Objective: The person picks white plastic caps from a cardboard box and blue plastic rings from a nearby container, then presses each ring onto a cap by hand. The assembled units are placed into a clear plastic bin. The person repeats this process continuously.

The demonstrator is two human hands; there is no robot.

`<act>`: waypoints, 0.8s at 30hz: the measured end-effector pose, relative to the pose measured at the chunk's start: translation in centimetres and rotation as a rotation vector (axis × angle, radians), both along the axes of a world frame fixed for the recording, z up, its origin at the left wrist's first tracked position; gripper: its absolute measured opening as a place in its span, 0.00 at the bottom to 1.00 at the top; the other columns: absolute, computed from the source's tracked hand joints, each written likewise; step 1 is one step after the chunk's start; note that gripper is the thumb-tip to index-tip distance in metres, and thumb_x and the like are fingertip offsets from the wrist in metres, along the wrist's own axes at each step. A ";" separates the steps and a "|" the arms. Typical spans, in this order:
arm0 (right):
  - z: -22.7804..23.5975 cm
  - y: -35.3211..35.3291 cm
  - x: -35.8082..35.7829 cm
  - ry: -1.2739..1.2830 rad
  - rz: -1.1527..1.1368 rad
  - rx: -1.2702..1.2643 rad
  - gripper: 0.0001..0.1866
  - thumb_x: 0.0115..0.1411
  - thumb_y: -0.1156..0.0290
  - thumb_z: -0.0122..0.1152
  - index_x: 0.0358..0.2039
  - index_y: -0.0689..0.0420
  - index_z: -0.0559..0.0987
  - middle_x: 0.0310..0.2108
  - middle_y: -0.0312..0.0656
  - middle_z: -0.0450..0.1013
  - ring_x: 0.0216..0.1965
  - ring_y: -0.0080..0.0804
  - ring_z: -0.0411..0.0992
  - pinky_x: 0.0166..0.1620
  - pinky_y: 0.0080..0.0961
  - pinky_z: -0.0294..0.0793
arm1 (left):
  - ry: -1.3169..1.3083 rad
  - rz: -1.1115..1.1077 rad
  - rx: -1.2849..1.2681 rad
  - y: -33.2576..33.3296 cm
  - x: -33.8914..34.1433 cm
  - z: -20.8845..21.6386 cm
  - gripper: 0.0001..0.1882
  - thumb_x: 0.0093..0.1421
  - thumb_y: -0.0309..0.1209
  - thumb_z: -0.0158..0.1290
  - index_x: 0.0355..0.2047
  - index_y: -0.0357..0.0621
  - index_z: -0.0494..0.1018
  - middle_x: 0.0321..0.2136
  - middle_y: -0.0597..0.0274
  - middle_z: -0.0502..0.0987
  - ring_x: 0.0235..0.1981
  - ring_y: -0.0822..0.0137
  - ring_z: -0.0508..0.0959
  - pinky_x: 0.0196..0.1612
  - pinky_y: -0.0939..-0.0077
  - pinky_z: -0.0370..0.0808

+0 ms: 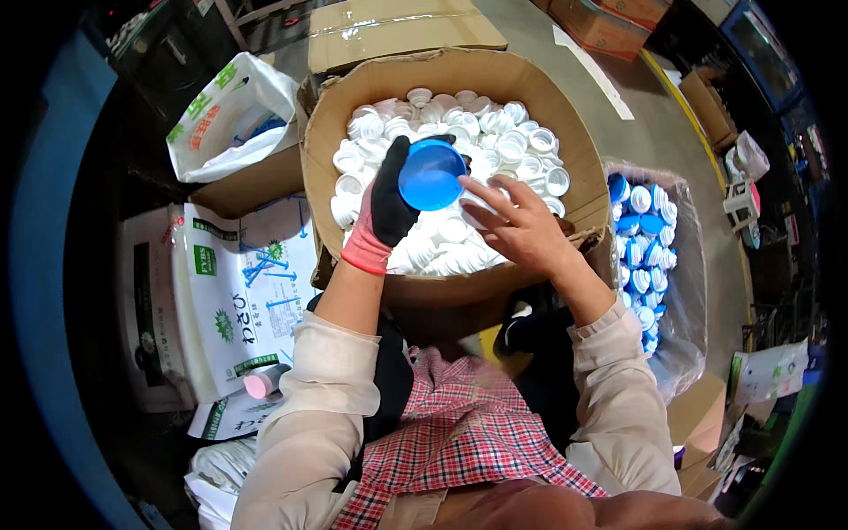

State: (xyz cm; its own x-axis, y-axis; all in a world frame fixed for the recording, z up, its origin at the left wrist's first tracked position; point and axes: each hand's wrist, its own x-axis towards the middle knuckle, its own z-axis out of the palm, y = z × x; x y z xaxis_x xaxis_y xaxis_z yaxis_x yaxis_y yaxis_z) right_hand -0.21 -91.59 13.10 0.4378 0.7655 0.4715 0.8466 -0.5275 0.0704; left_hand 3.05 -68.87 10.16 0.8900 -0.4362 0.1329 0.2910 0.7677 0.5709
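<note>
I have one round blue cap (433, 175) up above one big open carton (459, 71), its hollow side facing me; under it lie white caps (446, 237), heaped in a pile too deep and overlapping for me to count, though they run to dozens; my gloved left hand (389, 205), one of two in view, is curled round the blue cap's left side, closed only as far as its width allows, with dark fingertips showing behind its top edge; my bare right hand (521, 230) is loosely open, fingers spread and slightly bent, the index fingertip right at the cap's right rim, and I cannot tell whether it touches or sits just beside; to my right stands one clear plastic bag (687, 291), holding a couple of dozen or more blue-and-white caps (652, 240); to my left there is one white sack (231, 132) with some blue pieces (265, 129) inside, too jumbled to number; nearer me on that side, several thin blue sticks (268, 265) are scattered over one printed white sheet (216, 309), with one pink-ended cylinder (262, 382) close to its lower edge; one flat closed carton (402, 37) lies beyond the big one.
</note>
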 end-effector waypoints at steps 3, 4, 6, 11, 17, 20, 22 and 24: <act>-0.9 -1.1 0.1 -0.006 0.009 0.000 0.24 0.45 0.74 0.67 0.46 0.57 0.76 0.58 0.38 0.65 0.49 0.42 0.67 0.49 0.35 0.73 | -0.196 0.155 0.374 -1.6 0.0 -1.1 0.24 0.72 0.39 0.39 0.61 0.33 0.60 0.52 0.51 0.73 0.52 0.61 0.74 0.57 0.70 0.71; -0.9 -1.5 0.1 0.014 0.009 0.010 0.24 0.45 0.74 0.67 0.46 0.58 0.76 0.57 0.39 0.65 0.49 0.42 0.67 0.49 0.35 0.73 | -0.269 0.231 0.450 -2.3 -0.2 -1.2 0.24 0.71 0.36 0.41 0.61 0.34 0.59 0.53 0.51 0.72 0.53 0.62 0.74 0.56 0.71 0.71; -0.2 -1.8 -0.8 0.159 -0.015 0.132 0.24 0.45 0.74 0.68 0.46 0.59 0.76 0.56 0.41 0.65 0.49 0.43 0.67 0.49 0.36 0.72 | -0.811 0.562 1.064 -3.2 -0.7 -0.7 0.28 0.68 0.33 0.46 0.65 0.38 0.53 0.60 0.53 0.63 0.57 0.62 0.70 0.56 0.69 0.71; 0.0 -1.4 -1.9 0.513 0.070 0.506 0.26 0.44 0.71 0.71 0.47 0.59 0.75 0.53 0.46 0.66 0.52 0.47 0.66 0.52 0.37 0.70 | -0.373 0.358 0.297 -7.0 -1.8 0.1 0.38 0.64 0.36 0.52 0.69 0.47 0.45 0.64 0.54 0.58 0.62 0.54 0.64 0.60 0.62 0.66; 1.5 -5.1 -1.2 1.395 0.203 1.297 0.30 0.50 0.66 0.70 0.55 0.54 0.73 0.56 0.42 0.67 0.58 0.35 0.65 0.59 0.31 0.64 | 0.035 0.087 -0.028 -5.5 -0.3 0.2 0.36 0.64 0.62 0.40 0.65 0.57 0.55 0.56 0.43 0.68 0.52 0.42 0.74 0.40 0.58 0.82; 1.1 -6.5 -0.8 1.338 0.157 1.290 0.34 0.46 0.67 0.74 0.56 0.53 0.73 0.56 0.42 0.68 0.58 0.36 0.65 0.59 0.34 0.65 | 0.096 -0.059 -0.149 -5.4 -0.5 0.2 0.38 0.61 0.67 0.38 0.63 0.58 0.59 0.56 0.37 0.67 0.49 0.37 0.75 0.33 0.56 0.83; 1.2 -6.4 -0.8 1.308 0.092 1.222 0.36 0.45 0.68 0.75 0.56 0.53 0.72 0.57 0.42 0.67 0.59 0.36 0.64 0.60 0.37 0.65 | 0.128 -0.137 -0.170 -5.2 -0.8 0.2 0.40 0.60 0.68 0.37 0.63 0.57 0.58 0.56 0.36 0.66 0.50 0.36 0.75 0.36 0.54 0.83; 1.6 -6.0 -0.9 1.233 0.079 1.174 0.36 0.44 0.69 0.75 0.56 0.53 0.72 0.57 0.42 0.67 0.60 0.37 0.64 0.60 0.38 0.65 | 0.119 -0.144 -0.116 -5.4 -1.2 0.5 0.42 0.61 0.68 0.33 0.65 0.54 0.55 0.57 0.36 0.65 0.52 0.37 0.74 0.40 0.52 0.81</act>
